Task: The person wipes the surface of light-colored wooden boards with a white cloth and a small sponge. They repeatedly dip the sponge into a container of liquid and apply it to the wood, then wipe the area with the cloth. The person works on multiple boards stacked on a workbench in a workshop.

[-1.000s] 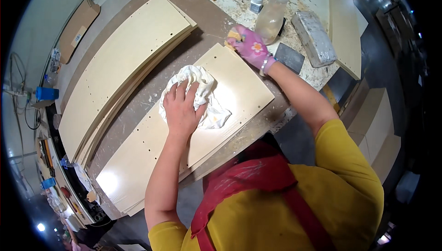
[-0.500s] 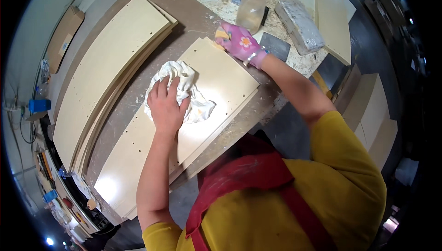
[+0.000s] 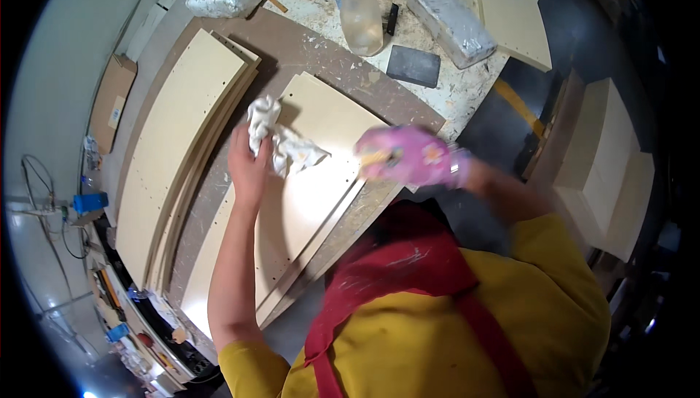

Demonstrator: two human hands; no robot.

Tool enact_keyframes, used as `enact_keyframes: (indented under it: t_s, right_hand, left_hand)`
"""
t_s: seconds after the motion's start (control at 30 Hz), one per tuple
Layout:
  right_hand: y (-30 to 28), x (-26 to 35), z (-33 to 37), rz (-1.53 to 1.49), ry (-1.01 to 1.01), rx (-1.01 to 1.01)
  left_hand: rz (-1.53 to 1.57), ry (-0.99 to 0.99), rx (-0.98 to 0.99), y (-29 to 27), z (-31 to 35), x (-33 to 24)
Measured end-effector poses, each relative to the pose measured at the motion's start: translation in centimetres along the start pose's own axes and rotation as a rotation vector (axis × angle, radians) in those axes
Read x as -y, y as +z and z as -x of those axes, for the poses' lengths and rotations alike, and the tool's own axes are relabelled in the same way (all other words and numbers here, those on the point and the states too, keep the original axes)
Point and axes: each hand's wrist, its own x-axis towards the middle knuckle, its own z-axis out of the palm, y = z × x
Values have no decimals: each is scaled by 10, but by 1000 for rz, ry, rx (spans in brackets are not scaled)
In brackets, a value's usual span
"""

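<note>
Apron, red fabric (image 3: 397,263), pale scuffs. Right hand (image 3: 412,157), pink flowered glove, at the near panel's edge; fingers closed on a tan piece (image 3: 372,159), probably sponge, though blur leaves this uncertain. Left hand (image 3: 249,164), bare, fingers grasping a white cloth (image 3: 297,151), soft, crumpled, lying on the upper curved panel (image 3: 292,208): pale, smooth, glossy, drilled, stacked. Beyond, left: second stack of curved panels (image 3: 175,124). Farther, on the paint-flecked bench (image 3: 467,95): flat dark-grey block (image 3: 413,66); plastic-wrapped oblong block (image 3: 452,24); translucent bottle (image 3: 361,22), white lid.
</note>
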Motion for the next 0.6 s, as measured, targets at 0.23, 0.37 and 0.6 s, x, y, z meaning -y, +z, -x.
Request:
enact_keyframes:
  t_s: [0.23,0.37,0.6]
  right_hand:
    - [87,-22,-31,-21,-87,9]
    - [89,-11,-33,-54,-45,20]
    - [62,-16,2,-315,12,-280]
  left_hand:
    - [-507,373,161,82,-71,-49]
    - [-406,49,51,74,-127,16]
    - [-228,187,45,5,-41,-12]
